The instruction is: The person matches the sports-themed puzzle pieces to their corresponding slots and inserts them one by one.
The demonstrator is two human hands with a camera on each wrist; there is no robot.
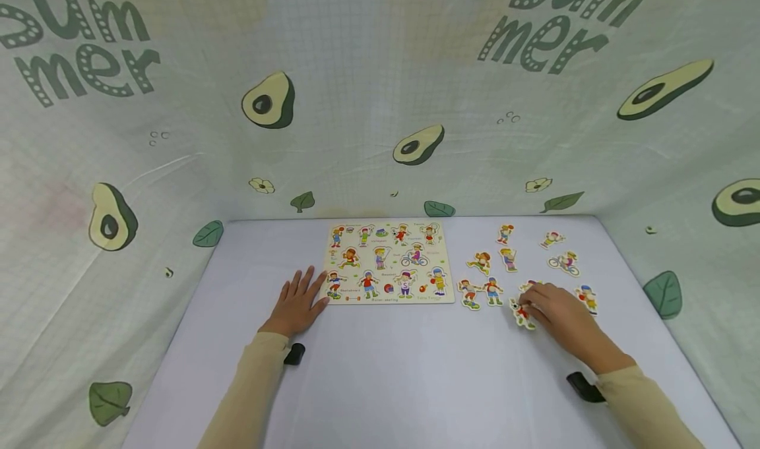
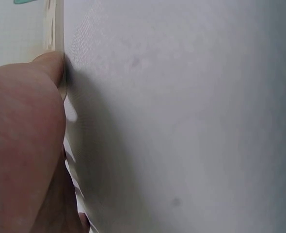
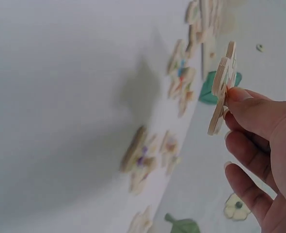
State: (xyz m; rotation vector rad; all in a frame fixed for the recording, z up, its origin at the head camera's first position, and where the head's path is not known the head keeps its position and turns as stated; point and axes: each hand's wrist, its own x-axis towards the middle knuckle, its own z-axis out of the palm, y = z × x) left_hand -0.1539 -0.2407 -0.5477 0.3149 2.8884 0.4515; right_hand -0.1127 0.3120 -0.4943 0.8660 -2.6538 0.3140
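Observation:
A wooden puzzle board (image 1: 359, 291) printed with sports figures lies near the table's far edge. My left hand (image 1: 295, 307) rests spread on the table, thumb and fingertips at the board's left edge; in the left wrist view its thumb (image 2: 51, 65) touches that edge. To the board's right, my right hand (image 1: 561, 320) pinches a flat wooden puzzle piece (image 1: 521, 315), a figure in red with a ball. The right wrist view shows this piece (image 3: 223, 80) edge-on between thumb and index finger, raised off the table. Beneath the hand another piece (image 1: 527, 284) is partly hidden.
Several loose pieces lie around the right hand, among them a cyclist (image 1: 566, 263), a skateboarder (image 1: 470, 295) and a blue-capped figure (image 1: 586, 299). A patterned cloth (image 1: 356, 93) surrounds the white table (image 1: 415, 370). Each wrist carries a black camera (image 1: 584, 388).

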